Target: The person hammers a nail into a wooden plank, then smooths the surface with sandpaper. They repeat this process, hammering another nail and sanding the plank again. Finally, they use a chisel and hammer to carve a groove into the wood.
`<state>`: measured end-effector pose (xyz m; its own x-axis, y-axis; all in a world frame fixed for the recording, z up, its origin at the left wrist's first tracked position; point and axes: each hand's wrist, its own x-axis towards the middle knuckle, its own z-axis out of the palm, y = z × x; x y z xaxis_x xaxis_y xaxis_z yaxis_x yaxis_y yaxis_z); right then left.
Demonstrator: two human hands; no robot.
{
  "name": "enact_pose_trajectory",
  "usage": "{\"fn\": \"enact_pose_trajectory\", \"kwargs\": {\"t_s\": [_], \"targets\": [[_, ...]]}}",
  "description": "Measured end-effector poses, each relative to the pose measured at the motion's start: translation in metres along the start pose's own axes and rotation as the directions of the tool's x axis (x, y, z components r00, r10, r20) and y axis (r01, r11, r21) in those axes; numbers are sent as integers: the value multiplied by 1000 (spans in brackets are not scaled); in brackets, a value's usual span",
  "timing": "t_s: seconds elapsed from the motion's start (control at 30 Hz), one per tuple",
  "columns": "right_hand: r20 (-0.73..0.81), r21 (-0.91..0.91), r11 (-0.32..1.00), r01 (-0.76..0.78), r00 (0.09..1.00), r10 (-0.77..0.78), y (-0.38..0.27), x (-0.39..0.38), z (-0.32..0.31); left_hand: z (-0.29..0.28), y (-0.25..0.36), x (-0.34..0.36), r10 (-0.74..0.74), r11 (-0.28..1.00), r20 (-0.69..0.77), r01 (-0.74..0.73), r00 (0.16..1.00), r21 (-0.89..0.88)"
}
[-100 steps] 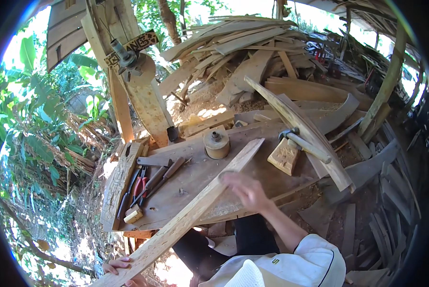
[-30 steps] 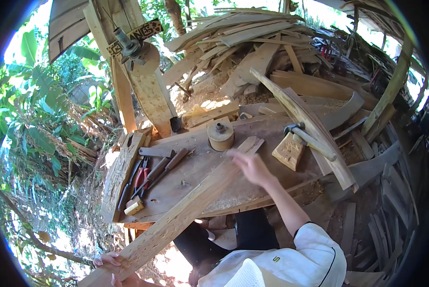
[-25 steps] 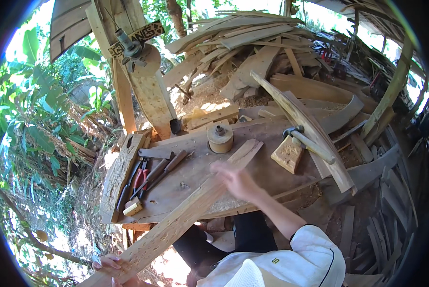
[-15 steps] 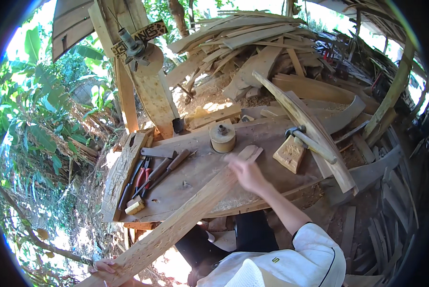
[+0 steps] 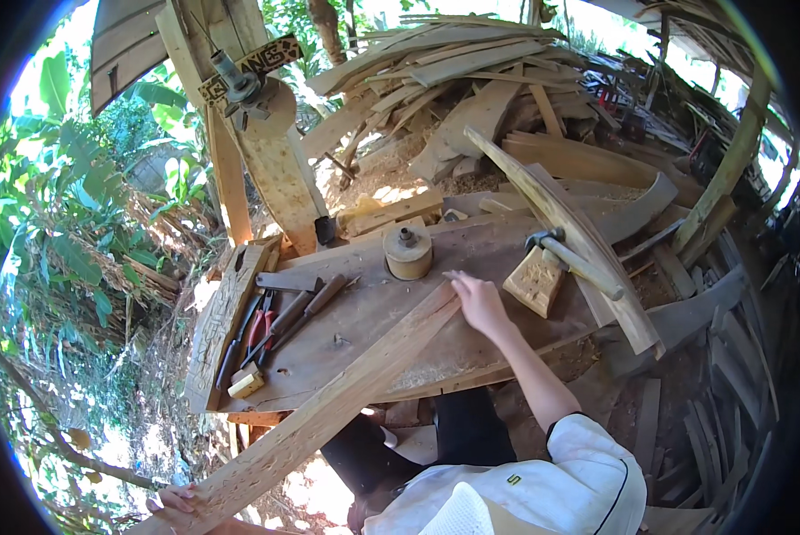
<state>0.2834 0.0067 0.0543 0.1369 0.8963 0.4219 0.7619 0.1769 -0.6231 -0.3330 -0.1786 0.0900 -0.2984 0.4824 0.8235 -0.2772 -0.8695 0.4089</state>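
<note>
A long, pale wooden plank [image 5: 320,403] slants across the front of the workbench, its near end reaching past the bench toward the lower left. My left hand [image 5: 177,499] is wrapped round the edge of that lower part, partly hidden by the wood. At the upper end my right hand [image 5: 480,301] grips the plank's tip, fingers curled over it. Just beyond this tip, a round wooden block with a metal spindle [image 5: 408,251] stands on the bench. To the right of my right hand, a hammer [image 5: 578,260] rests on a small wooden block [image 5: 536,282].
Chisels [image 5: 302,310], red-handled pliers [image 5: 259,327] and other hand tools lie at the left of the workbench [image 5: 351,357]. A wooden post [image 5: 280,174] rises behind it. Long boards [image 5: 587,250] lean at the right, and stacked offcuts [image 5: 445,62] fill the back.
My right hand has moved from over the plank's upper part to its very tip. The plank has shifted a little toward the lower left. My left hand keeps its hold.
</note>
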Motion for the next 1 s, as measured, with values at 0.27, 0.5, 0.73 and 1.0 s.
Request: {"fn": "enact_pose_trajectory", "kwargs": {"t_s": [0.27,0.5,0.73,1.0], "targets": [[50,-31,999,-12,999,14,3,6,10,51,1,36,-49,969,-862,-184,505,-163],[336,326,943,61,925,-176,-103,-22,10,53,27,3,32,974,-75,-14,997,226],[171,294,928,228,943,-285,-115,-42,31,13,21,-2,104,994,-48,-106,993,-33],[174,304,941,149,962,-209,-34,-25,13,-26,30,-5,109,993,-13,-109,994,-55]]}}
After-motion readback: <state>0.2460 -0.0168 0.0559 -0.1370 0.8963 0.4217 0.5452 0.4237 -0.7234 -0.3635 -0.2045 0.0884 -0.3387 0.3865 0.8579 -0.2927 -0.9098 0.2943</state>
